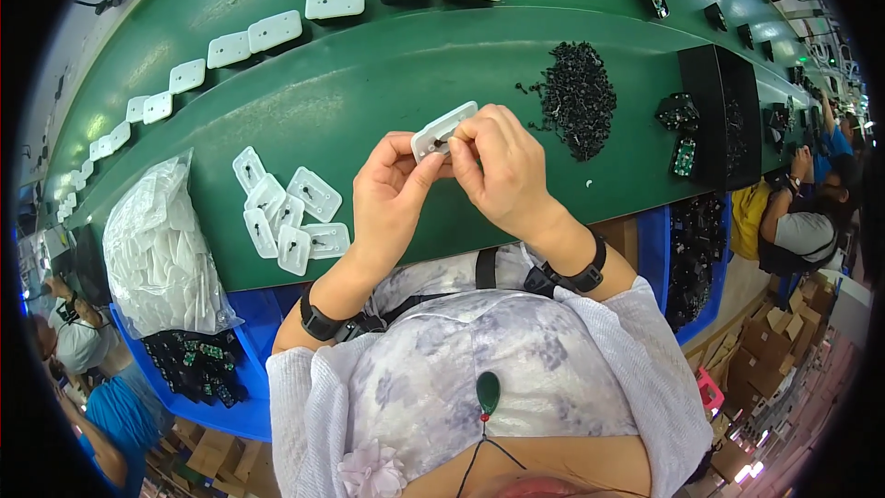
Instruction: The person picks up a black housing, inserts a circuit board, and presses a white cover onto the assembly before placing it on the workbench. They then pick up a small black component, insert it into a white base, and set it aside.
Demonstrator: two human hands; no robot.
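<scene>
A white plastic cover [456,117] is tilted up above the green table, its hollow side toward me. My left hand [389,192] grips its left end and lower edge between thumb and fingers. Bent over the cover's inside, my right hand [505,173] has its thumb and fingertips pinched at a small black part [439,142]; the fingers partly hide the contact. To the right lies a heap of small black parts [579,101]. Left of my hands, several white covers [314,195] lie loosely overlapped, with black parts inside those whose hollows show.
White-topped units [335,3] line the far conveyor belt. At left stands a clear bag of white covers [157,244] above a blue bin [253,387]. A black box [705,111], dark housings with circuit boards [683,156] and another blue bin [654,249] are at right. Other people sit on both sides.
</scene>
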